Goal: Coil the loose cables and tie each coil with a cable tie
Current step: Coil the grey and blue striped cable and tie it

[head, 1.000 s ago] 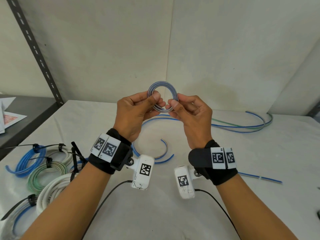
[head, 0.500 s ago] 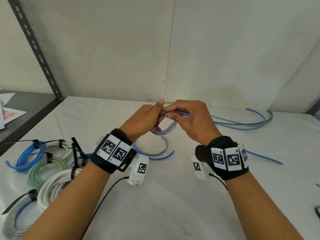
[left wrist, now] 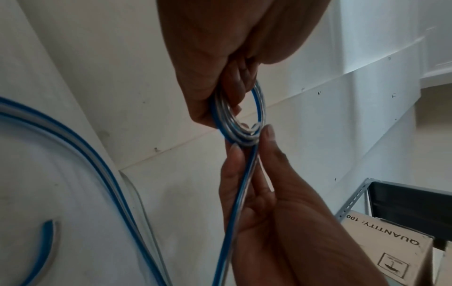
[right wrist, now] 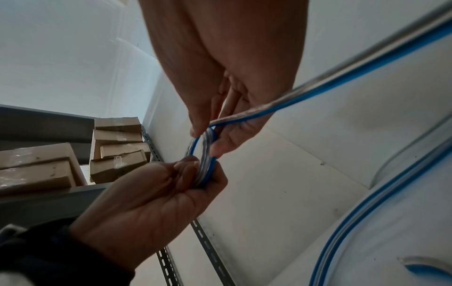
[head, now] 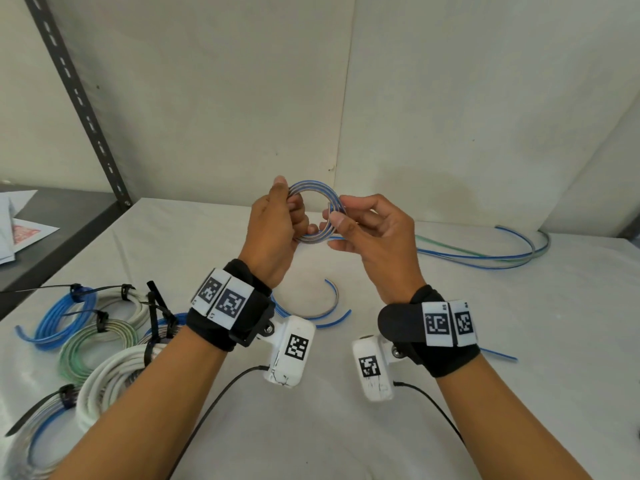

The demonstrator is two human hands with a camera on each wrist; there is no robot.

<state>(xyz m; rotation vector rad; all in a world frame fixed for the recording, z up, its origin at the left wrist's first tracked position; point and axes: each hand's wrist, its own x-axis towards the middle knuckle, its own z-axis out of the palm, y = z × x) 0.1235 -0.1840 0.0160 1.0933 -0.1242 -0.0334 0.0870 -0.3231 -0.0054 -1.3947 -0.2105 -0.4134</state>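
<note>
From the head view, your left hand (head: 277, 233) and right hand (head: 377, 237) hold a small blue-and-clear cable coil (head: 317, 211) upright above the white counter (head: 519, 375), each pinching one side; tied coils (head: 86, 341) lie at the left, loose cable (head: 502, 254) at the right. In the left wrist view, your fingers (left wrist: 234, 92) curl round the coil (left wrist: 242, 123) while its free tail (left wrist: 239, 193) runs down through your right hand (left wrist: 269, 212). In the right wrist view, your thumb and fingers pinch the coil (right wrist: 205, 160), near cardboard boxes (right wrist: 117, 151) on a shelf.

White table (head: 485, 393), tied cable coils (head: 93, 344) at left, loose blue cables (head: 485, 254) at right.
</note>
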